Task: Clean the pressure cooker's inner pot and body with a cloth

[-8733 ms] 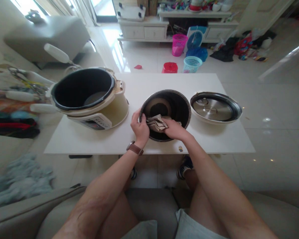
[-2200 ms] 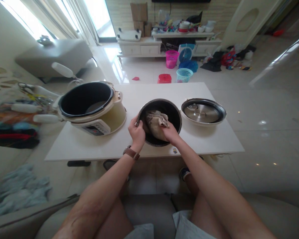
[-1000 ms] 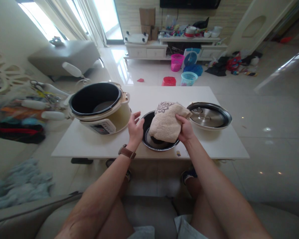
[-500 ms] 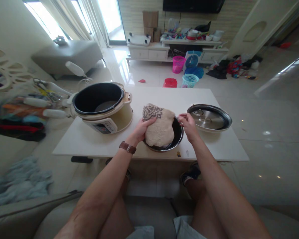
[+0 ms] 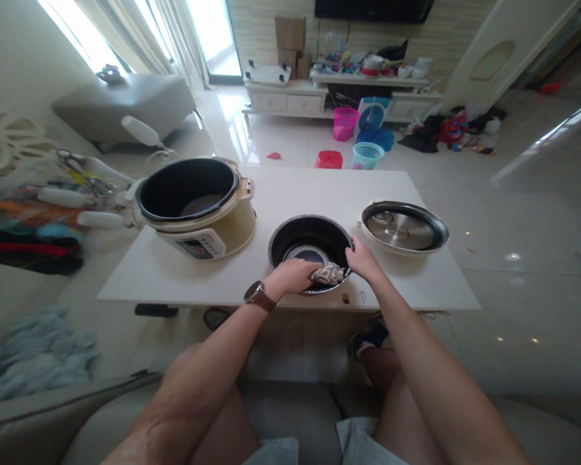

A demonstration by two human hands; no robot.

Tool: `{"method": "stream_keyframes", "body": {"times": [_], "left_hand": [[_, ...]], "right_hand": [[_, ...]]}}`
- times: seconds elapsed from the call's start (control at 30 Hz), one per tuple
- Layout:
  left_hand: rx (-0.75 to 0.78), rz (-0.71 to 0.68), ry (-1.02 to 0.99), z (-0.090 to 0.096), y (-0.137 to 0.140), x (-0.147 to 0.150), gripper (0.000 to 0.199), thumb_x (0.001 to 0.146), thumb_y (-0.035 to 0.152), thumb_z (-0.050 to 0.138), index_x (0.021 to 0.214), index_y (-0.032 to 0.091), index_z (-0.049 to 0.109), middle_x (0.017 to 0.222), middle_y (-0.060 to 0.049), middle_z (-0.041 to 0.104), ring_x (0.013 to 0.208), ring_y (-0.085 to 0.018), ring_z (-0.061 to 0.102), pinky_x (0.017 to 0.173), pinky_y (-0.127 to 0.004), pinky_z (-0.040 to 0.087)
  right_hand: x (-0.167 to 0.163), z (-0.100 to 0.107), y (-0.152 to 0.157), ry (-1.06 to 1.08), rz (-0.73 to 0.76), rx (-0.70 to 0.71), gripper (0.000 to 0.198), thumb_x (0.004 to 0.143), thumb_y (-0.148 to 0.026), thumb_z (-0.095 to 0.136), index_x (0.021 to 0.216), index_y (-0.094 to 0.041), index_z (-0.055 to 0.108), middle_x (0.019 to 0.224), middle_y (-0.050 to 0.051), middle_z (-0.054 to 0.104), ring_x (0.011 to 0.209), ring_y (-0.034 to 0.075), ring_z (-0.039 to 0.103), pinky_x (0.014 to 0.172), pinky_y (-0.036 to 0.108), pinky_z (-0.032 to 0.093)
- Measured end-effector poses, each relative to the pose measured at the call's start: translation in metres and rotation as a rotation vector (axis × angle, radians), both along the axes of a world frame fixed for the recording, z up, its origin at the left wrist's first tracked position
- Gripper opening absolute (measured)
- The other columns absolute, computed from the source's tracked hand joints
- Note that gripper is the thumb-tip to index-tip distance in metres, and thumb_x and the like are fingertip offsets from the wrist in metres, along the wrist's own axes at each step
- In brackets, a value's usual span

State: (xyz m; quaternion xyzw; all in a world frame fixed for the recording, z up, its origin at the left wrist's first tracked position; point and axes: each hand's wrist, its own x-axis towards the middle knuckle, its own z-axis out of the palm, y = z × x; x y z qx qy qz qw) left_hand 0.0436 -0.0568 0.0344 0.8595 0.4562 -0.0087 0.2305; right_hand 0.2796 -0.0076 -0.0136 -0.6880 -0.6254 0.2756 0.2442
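Observation:
A dark round inner pot (image 5: pixel 281 240) stands near the front edge of the white table (image 5: pixel 290 187). My left hand (image 5: pixel 297 276) is closed on a beige and grey patterned cloth (image 5: pixel 327 274), which is bunched up inside the pot against its near right wall. With fingers and thumb on the right rim, my right hand (image 5: pixel 361 258) grips the pot. To the left sits a cream electric cooker (image 5: pixel 239 223), open at the top with a dark interior. A round metal-lined lid (image 5: pixel 407 229) lies underside up at the right.
Two small items, one a brown piece (image 5: pixel 345 299), lie at the table's front edge. Beyond the table are a red bucket (image 5: pixel 329 159), a light-blue basket (image 5: pixel 367 155) and a pink basket (image 5: pixel 345 123). Clothes hangers (image 5: pixel 101 221) stick out beside the cooker.
My left hand has moved the cloth from above the pot down into it, and the cloth is now bunched. My right hand has closed on the pot's rim.

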Motion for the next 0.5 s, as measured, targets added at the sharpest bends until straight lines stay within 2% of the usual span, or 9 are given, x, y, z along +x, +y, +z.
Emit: {"method": "stream_keyframes", "body": {"times": [0.1, 0.23, 0.4, 0.5], "left_hand": [[0.018, 0.005, 0.032, 0.002, -0.006, 0.004, 0.033, 0.093, 0.024, 0.059, 0.122, 0.031, 0.073, 0.115, -0.008, 0.082, 0.105, -0.031, 0.077, 0.089, -0.035, 0.057], [0.073, 0.043, 0.038, 0.002, -0.013, 0.007, 0.032, 0.093, 0.025, 0.058, 0.121, 0.029, 0.073, 0.111, -0.010, 0.082, 0.103, -0.032, 0.078, 0.089, -0.037, 0.058], [0.103, 0.079, -0.038, -0.008, -0.019, 0.008, 0.033, 0.094, 0.020, 0.057, 0.121, 0.028, 0.074, 0.113, -0.010, 0.082, 0.106, -0.031, 0.078, 0.089, -0.036, 0.058], [0.113, 0.126, -0.093, -0.017, -0.017, 0.006, 0.044, 0.094, 0.012, 0.052, 0.130, 0.027, 0.073, 0.116, -0.010, 0.082, 0.107, -0.029, 0.078, 0.093, -0.036, 0.058]], "right_hand": [[-0.006, 0.000, -0.001, -0.057, -0.009, 0.070, 0.029, 0.091, -0.022, 0.048, 0.112, -0.024, 0.066, 0.104, 0.013, 0.078, 0.101, 0.032, 0.071, 0.096, 0.045, 0.055], [-0.013, 0.004, -0.002, -0.092, -0.041, 0.094, 0.031, 0.093, -0.024, 0.046, 0.115, -0.023, 0.068, 0.108, 0.015, 0.078, 0.102, 0.034, 0.072, 0.094, 0.044, 0.053], [-0.022, 0.015, -0.007, -0.120, -0.037, 0.202, 0.036, 0.097, -0.028, 0.045, 0.125, -0.021, 0.067, 0.109, 0.016, 0.078, 0.101, 0.035, 0.072, 0.092, 0.043, 0.052], [-0.027, 0.021, -0.013, -0.143, -0.056, 0.293, 0.038, 0.100, -0.031, 0.042, 0.129, -0.021, 0.065, 0.104, 0.014, 0.078, 0.095, 0.034, 0.072, 0.087, 0.040, 0.051]]}}
